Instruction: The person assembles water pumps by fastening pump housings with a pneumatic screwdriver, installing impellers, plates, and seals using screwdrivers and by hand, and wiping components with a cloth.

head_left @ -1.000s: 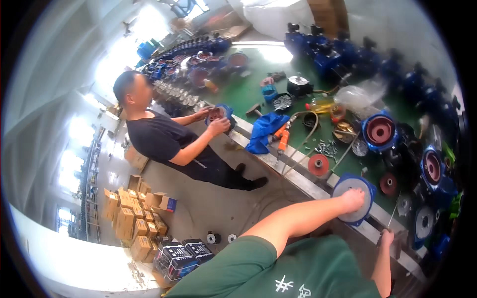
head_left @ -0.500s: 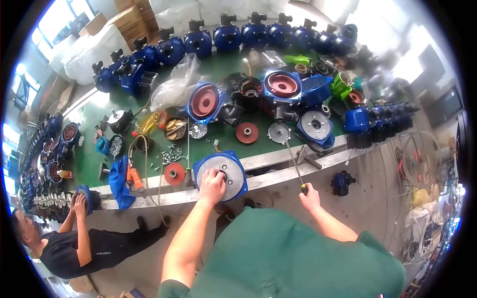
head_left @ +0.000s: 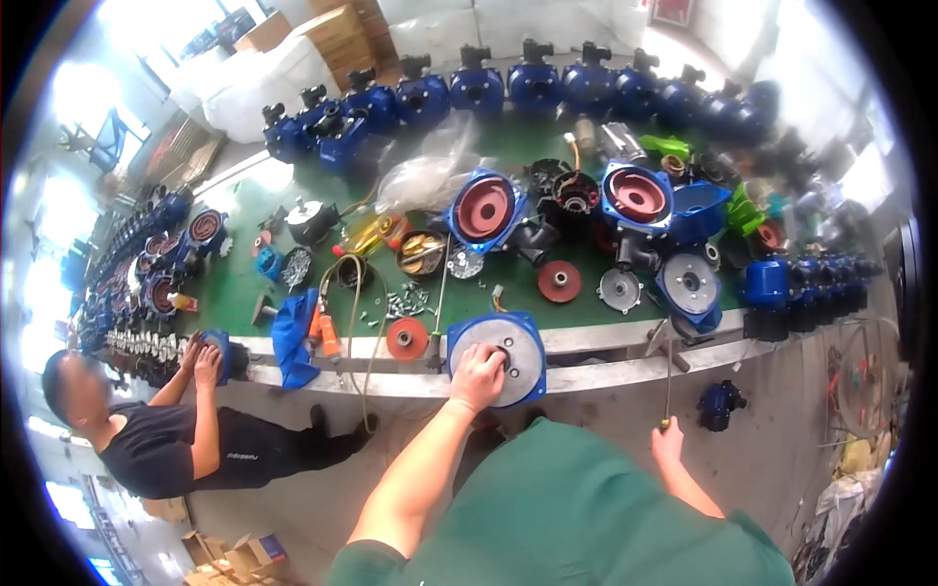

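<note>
My left hand (head_left: pixel 478 375) rests on the round grey face of a blue-flanged motor housing (head_left: pixel 526 359), which stands at the near table edge. Its fingers are curled round the middle of that face, hiding what they pinch. A short wire with a white connector comes out behind the housing. My right hand (head_left: pixel 667 444) grips a long screwdriver (head_left: pixel 669 391) by its yellow and black handle, off the table's front edge. The shaft points away from me, its far end near a hammer (head_left: pixel 667 347) on the edge rail.
Red impellers (head_left: pixel 406 339), loose screws (head_left: pixel 408 303), a small grey disc (head_left: pixel 619 290) and open blue housings (head_left: pixel 486 210) lie on the green table. A row of blue pumps (head_left: pixel 476 86) lines the back. At left, a co-worker (head_left: pixel 147 430) handles a blue part.
The view has turned, shifting the scene rightward. My right hand has drawn the screwdriver away from the small grey disc, to the right. My left hand stays on the housing.
</note>
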A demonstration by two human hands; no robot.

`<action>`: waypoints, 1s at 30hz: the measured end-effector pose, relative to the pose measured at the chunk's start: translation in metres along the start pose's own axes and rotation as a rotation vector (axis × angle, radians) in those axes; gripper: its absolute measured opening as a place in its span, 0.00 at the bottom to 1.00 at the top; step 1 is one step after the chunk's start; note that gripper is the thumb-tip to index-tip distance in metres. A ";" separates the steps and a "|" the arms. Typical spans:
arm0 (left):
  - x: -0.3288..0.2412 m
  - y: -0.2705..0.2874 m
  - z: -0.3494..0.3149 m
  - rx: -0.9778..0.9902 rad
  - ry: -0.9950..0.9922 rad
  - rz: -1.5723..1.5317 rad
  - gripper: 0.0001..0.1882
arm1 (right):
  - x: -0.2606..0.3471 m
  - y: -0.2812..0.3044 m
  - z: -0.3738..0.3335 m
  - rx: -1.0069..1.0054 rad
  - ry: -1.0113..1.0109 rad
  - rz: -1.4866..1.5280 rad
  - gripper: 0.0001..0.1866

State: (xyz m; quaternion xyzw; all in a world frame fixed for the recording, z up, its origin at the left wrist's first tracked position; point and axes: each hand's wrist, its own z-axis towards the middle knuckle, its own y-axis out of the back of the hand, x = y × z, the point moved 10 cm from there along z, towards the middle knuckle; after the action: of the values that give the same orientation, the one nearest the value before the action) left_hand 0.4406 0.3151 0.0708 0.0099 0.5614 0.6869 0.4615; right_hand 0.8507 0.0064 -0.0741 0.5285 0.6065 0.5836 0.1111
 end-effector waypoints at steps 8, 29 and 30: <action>0.009 0.007 0.001 -0.027 0.079 -0.009 0.17 | 0.113 0.041 -0.030 0.169 0.504 0.031 0.19; 0.008 0.001 0.002 0.018 0.061 0.008 0.16 | 0.314 0.063 -0.072 0.586 0.980 -0.634 0.21; 0.008 0.001 0.002 0.018 0.058 0.009 0.16 | 0.317 0.063 -0.073 0.584 0.981 -0.632 0.21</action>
State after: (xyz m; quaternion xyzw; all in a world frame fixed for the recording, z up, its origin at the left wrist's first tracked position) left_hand 0.4363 0.3213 0.0685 -0.0034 0.5807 0.6840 0.4415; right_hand 0.6961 0.1926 0.1522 0.0054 0.8467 0.5073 -0.1604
